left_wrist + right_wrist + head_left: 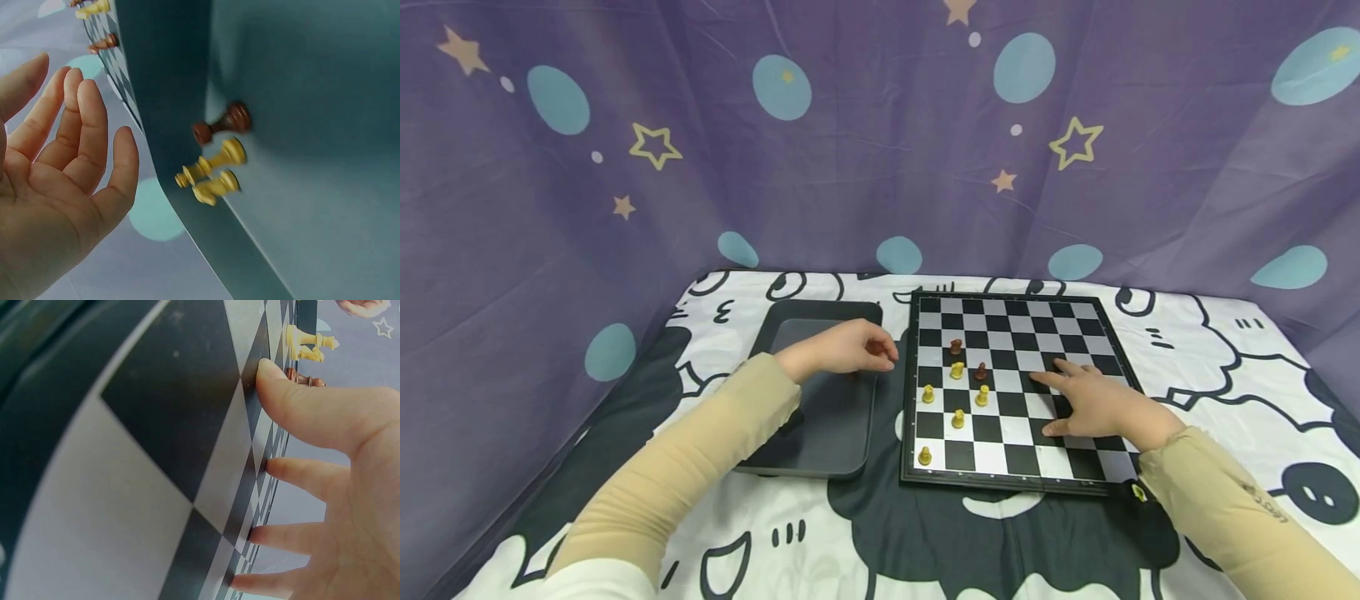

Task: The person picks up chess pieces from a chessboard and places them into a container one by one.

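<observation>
Standing toward the left side of the chessboard [1018,457], five yellow chess pieces [982,396] and two brown chess pieces [956,347] have their long axes upright from the squares. They sit between the two hands: to the right of the left hand [852,346] and to the left of the right hand [1093,403]. That sideways placing looks like the relation that matters most; the left hand seems nearer to the pieces along the chessboard's left edge, while the right hand's foremost fingertip seems nearer to the brown one on the group's inner side. Left of the chessboard, the left hand hangs over a dark tray [827,310], its fingers loosely bent and holding nothing. On the chessboard's right half, the right hand spreads its fingers wide, its grip empty, fingertips at the surface; whether each one touches I cannot tell. Inside the tray, a brown piece [236,117] and two yellow pieces [232,152] seem to stand close together. Under the chessboard lies a patterned cloth [808,533], and beyond its far edge hangs a purple curtain [850,175].
</observation>
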A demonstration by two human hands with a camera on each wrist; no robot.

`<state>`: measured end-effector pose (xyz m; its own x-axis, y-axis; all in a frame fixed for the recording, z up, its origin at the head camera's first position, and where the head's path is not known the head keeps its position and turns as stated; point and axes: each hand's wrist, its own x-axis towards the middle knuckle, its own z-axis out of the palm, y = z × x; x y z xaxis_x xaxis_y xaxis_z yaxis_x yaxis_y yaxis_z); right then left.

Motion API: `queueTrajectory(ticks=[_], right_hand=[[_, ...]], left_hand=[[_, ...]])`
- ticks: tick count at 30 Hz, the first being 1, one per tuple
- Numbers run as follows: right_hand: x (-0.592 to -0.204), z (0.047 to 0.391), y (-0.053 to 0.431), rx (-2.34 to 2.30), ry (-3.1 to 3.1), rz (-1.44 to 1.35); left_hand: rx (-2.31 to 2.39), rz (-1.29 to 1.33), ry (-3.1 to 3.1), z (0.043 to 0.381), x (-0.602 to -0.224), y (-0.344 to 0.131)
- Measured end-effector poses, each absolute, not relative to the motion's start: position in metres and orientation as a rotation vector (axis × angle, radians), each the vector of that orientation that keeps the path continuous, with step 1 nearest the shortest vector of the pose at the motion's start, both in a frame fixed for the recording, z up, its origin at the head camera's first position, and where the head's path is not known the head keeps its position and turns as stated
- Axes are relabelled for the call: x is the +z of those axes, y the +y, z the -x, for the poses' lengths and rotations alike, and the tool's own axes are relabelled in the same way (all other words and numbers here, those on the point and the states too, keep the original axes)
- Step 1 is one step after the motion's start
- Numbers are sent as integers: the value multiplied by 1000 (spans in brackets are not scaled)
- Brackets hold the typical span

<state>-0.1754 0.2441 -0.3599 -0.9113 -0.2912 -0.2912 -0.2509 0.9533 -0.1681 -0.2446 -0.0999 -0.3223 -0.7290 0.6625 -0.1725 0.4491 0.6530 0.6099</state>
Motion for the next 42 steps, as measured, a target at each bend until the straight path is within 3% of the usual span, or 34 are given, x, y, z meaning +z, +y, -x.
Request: queueTrajectory(ticks=[20, 42], right_hand=[[-359, 176, 245, -182, 2790, 403], [-361, 178, 245, -189, 2790, 399]], left_hand=[[647, -987, 2458, 237, -331, -54], [613, -967, 2416, 237, -344, -43]])
